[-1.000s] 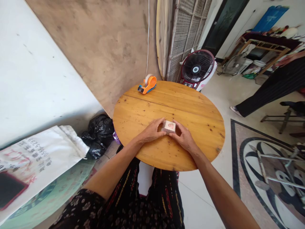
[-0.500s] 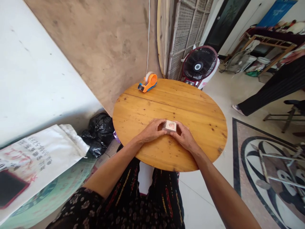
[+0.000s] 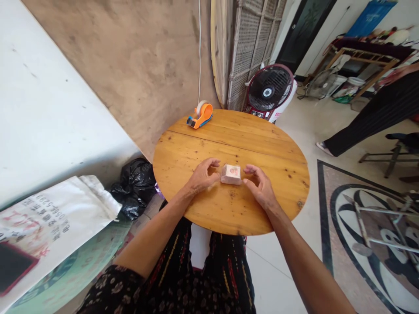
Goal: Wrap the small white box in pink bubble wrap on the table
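A small pale box (image 3: 231, 174) with a red round mark on top rests on the round wooden table (image 3: 271, 144). It looks wrapped in something clear and shiny. On its left side, my left hand (image 3: 203, 175) is open, fingers curved, with a small gap to the box. My right hand (image 3: 261, 185) is open on the other side, its thumb very close to the box's right edge. Farther back on the tabletop stands an orange and blue tape dispenser (image 3: 200, 115) with a roll of tape in it.
A fan (image 3: 269, 91) stands behind the table's far right edge. Black plastic bags (image 3: 137, 183) and a white sack (image 3: 62, 218) with a dark red-edged slab (image 3: 15, 266) lie to the left. At right, a person in dark trousers (image 3: 369, 115) stands near a metal frame.
Both hands have let go of the box and moved apart, left hand leftward and right hand rightward. The box stays on the table. The view has shifted slightly.
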A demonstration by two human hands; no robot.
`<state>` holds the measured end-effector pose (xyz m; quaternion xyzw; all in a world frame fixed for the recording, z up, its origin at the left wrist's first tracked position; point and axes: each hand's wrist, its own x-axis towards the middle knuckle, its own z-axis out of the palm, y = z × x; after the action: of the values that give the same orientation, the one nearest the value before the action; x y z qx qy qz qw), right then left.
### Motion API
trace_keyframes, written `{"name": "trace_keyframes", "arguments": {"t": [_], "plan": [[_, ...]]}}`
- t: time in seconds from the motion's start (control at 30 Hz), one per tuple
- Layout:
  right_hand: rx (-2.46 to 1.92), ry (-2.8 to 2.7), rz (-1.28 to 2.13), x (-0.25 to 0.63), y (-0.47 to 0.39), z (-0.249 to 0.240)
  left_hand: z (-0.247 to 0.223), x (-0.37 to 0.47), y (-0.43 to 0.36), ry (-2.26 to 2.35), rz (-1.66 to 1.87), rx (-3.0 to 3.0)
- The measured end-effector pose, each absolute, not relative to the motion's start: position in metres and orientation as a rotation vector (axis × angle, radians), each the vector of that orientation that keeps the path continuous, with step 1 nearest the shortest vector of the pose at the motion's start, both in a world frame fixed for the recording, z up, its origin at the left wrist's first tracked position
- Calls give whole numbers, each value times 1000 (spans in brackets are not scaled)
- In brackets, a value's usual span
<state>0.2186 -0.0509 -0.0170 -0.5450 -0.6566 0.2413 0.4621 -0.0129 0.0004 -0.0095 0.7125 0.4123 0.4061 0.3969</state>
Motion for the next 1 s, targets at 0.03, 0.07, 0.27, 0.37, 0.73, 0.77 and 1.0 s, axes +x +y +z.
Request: {"name": "trace_keyframes", "arguments": {"t": [0.03, 0.07, 0.27, 0.37, 0.73, 0.77, 1.0], "plan": [[-1341, -1601, 578, 220, -51, -17, -10, -12, 1, 1056, 1032, 1831], [-1351, -1609, 565, 220, -51, -17, -10, -11, 1, 1062, 1020, 1880], [-1473, -1896, 365, 214, -49, -18, -8, -6, 2, 1059, 869, 2209], [-1468, -1935, 328, 212, -48, -18, -10, -6, 5, 990, 848, 2264], [-1415, -1756, 440, 216, -47, -21, -16, -1, 2, 1061, 1042, 1985], [-1422, -1737, 442, 218, -47, -23, -16, -1, 2, 1063, 1056, 1967], [-1438, -1670, 443, 220, -45, -27, -13, -4, 1, 976, 1016, 2094]]}}
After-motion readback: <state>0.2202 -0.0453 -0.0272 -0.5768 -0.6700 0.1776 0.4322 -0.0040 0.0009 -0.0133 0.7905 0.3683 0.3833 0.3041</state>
